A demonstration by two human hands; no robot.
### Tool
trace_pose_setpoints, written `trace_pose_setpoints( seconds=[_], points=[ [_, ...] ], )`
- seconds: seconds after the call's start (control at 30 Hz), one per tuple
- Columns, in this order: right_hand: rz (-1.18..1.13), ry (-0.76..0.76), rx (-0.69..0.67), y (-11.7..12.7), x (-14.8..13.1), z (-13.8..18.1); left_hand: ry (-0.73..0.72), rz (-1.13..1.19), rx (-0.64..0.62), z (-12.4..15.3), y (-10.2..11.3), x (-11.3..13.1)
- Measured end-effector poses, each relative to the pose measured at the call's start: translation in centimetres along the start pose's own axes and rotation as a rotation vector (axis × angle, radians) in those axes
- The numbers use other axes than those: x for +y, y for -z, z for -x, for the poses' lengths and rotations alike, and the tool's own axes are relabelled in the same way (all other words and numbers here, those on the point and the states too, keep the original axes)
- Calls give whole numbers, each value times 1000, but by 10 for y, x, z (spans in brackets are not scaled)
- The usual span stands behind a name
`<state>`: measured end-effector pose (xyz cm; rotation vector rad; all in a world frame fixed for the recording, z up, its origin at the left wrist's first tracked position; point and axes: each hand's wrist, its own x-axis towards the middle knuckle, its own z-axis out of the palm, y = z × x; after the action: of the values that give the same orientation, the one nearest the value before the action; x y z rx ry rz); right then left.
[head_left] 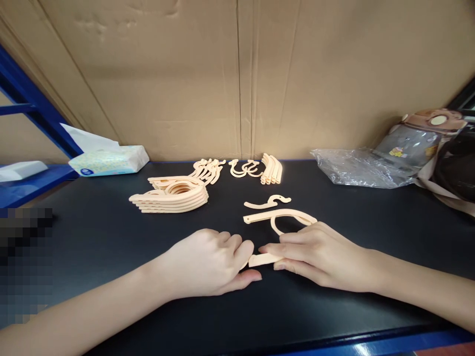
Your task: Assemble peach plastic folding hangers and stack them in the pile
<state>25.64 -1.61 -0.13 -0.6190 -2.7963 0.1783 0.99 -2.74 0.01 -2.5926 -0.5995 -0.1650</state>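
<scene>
Bare left arm (122, 287) slants up from bottom left corner; bare right arm (415, 284) comes in from right edge. Wrists almost straight. Left hand (208, 262), back side up: fingers (241, 248) curled in like loose fist, thumb (247, 280) poking out to right. Right hand (322, 254), back side up: fingers (297, 251) reaching left, bent a little, thumb underneath, pinching. Hands near each other, right fingertips close to left knuckles.
</scene>
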Motion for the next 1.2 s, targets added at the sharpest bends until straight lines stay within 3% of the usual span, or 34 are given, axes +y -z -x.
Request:
trace_pose_setpoints(
  seconds=[0.4, 0.7, 0.9, 1.2],
  points=[
    [71, 49, 18, 0, -3, 0, 1, 126, -10, -1, 4, 9],
    [129, 93, 260, 3, 2, -1, 85, 220, -65, 0, 6, 3],
    [168, -86, 382, 10, 15, 1, 63, 183, -63, 0, 5, 2],
    [124, -175, 210, 6, 22, -2, -12, 227, -56, 0, 10, 3]
  ],
)
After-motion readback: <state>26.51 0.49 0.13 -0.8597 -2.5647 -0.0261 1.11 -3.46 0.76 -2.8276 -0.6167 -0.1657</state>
